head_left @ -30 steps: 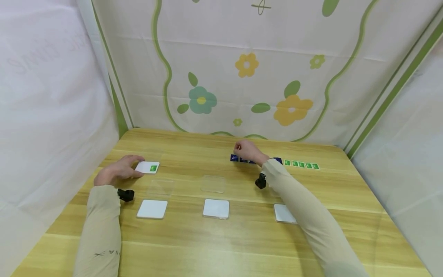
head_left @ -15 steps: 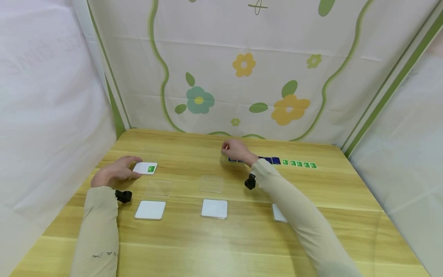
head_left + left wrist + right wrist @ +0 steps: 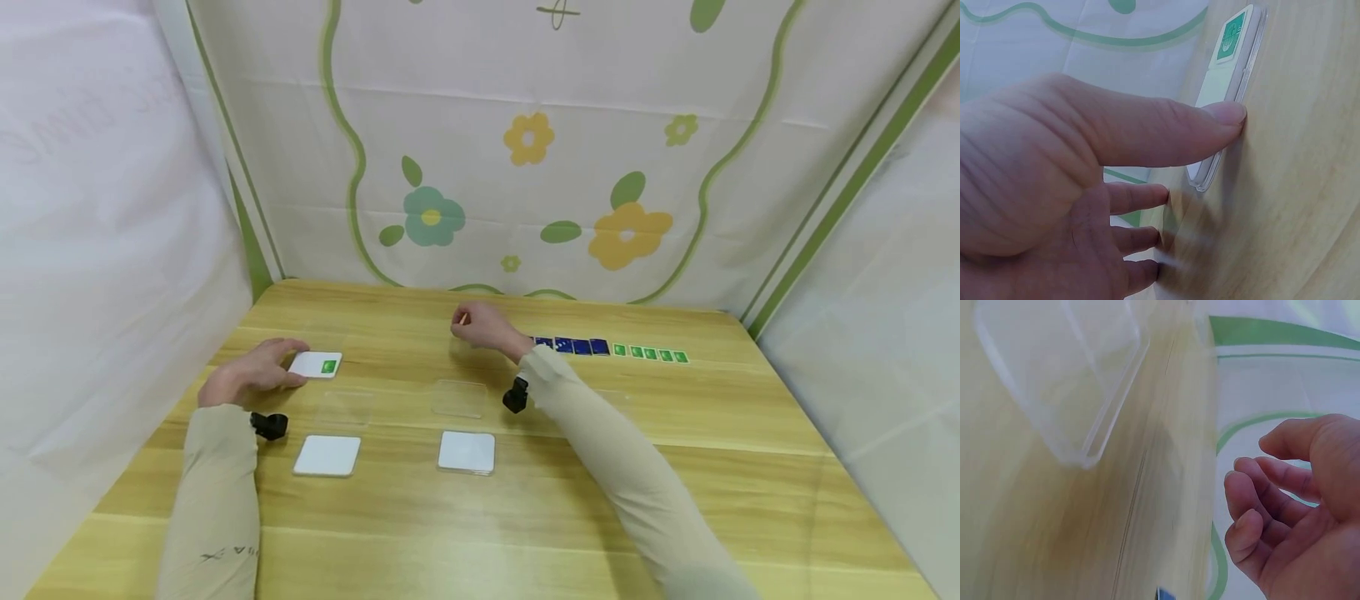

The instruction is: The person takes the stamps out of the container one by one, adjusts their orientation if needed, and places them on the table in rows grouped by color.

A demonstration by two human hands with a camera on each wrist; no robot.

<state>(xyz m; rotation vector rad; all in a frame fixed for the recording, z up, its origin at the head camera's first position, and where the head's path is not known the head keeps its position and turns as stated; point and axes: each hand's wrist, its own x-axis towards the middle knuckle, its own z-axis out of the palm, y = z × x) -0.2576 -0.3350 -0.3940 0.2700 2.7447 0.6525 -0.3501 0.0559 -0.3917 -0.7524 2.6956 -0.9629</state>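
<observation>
My left hand point(image 3: 258, 367) is at the back left of the table, steadying a flat white rounded tile point(image 3: 315, 364) in a clear case. A small green sticker point(image 3: 1230, 39) sits at one corner of the tile. The thumb presses the case's near edge, and in the head view the index finger reaches its far side. My right hand point(image 3: 483, 327) is above the table's back middle, left of a row of dark blue stickers point(image 3: 581, 346). In the right wrist view its fingers point(image 3: 1244, 528) bend loosely, with nothing visible between them.
Green stickers point(image 3: 650, 354) continue the row rightward. Nearer me lie two white tiles, one left point(image 3: 327, 455) and one at the middle point(image 3: 467, 452). Clear covers point(image 3: 459, 398) lie behind them. A printed cloth point(image 3: 480, 167) walls the table's back.
My right hand has moved left along the row, uncovering blue stickers. Its sleeve now hides the white tile at the right. My left hand stays on its tile.
</observation>
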